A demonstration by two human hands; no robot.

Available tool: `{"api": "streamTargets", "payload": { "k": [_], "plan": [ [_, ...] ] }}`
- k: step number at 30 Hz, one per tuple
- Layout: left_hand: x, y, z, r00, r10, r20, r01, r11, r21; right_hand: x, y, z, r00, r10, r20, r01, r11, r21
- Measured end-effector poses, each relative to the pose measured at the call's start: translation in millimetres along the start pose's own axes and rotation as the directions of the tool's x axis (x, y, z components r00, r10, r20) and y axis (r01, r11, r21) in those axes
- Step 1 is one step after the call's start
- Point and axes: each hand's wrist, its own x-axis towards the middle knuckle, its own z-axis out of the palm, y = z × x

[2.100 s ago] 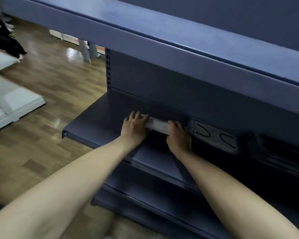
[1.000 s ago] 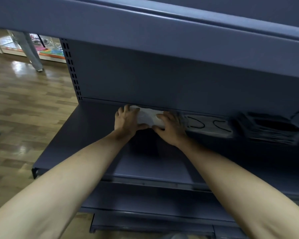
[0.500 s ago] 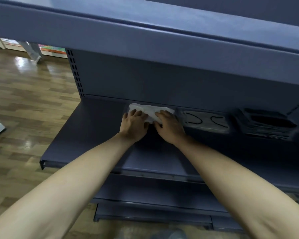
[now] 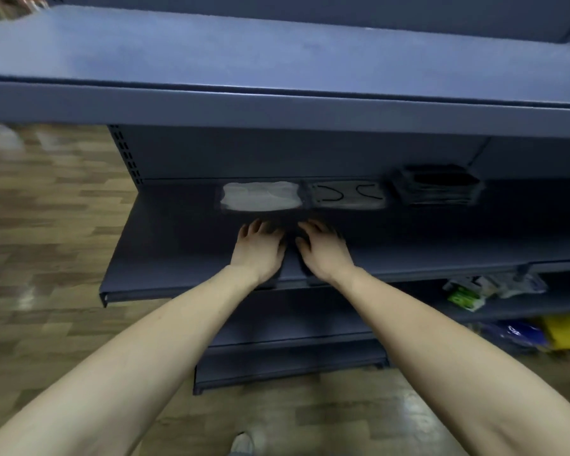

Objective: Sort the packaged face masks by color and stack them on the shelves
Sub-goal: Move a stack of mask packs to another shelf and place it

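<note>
Both hands hold nothing. The left hand point(image 4: 259, 250) and the right hand point(image 4: 323, 251) hover over the shelf point(image 4: 178, 245), side by side, fingers loose and a little bent. They are near the white pack point(image 4: 260, 196) but not touching it.

The white pack lies flat at the back of the shelf, close to the back wall. Just beside it on the right is a grey pack point(image 4: 348, 195) with black loops showing. The two look like they touch at the edges, or almost. Further right, apart from them, is a stack of black packs point(image 4: 436, 185).

What could go wrong? The packs look thin and slippery. If a hand bumps the white pack, it could slide sideways onto the grey one, and the colors would mix. If more white packs go on top and are not lined up, the pile could lean and slip forward. The shelf above hangs low, so a hand lifting up fast could knock it. The picture is a bit blurry, so I cannot tell if there is one white pack or a few.

The white pack is longer than it is wide. Its long side runs left to right, along the back wall. Its short ends point to the left edge of the shelf and to the grey pack.
</note>
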Motion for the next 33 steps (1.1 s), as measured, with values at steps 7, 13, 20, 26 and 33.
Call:
{"api": "streamTargets", "payload": {
  "k": [7, 13, 20, 26, 33],
  "plan": [
    [-23, 79, 3, 0.997, 0.081, -0.007, -0.082, 0.996, -0.033, -71, 61, -29, 0.994, 0.065, -0.084, -0.060, 0.997, 0.051],
    [-42, 217, 28, 0.971, 0.238, 0.037, -0.234, 0.968, -0.089, -180, 172, -59, 0.967, 0.213, -0.144, -0.205, 0.977, 0.063],
    [-73, 368, 65, 0.909, 0.413, 0.056, -0.406, 0.908, -0.105, -297, 290, -92, 0.889, 0.417, -0.188, -0.399, 0.908, 0.128],
    [-81, 475, 88, 0.836, 0.542, 0.087, -0.530, 0.839, -0.125, -372, 376, -105, 0.813, 0.533, -0.236, -0.503, 0.846, 0.177],
    [-59, 584, 127, 0.735, 0.668, 0.119, -0.660, 0.744, -0.100, -416, 467, -103, 0.719, 0.658, -0.222, -0.620, 0.753, 0.223]
  ]
}}
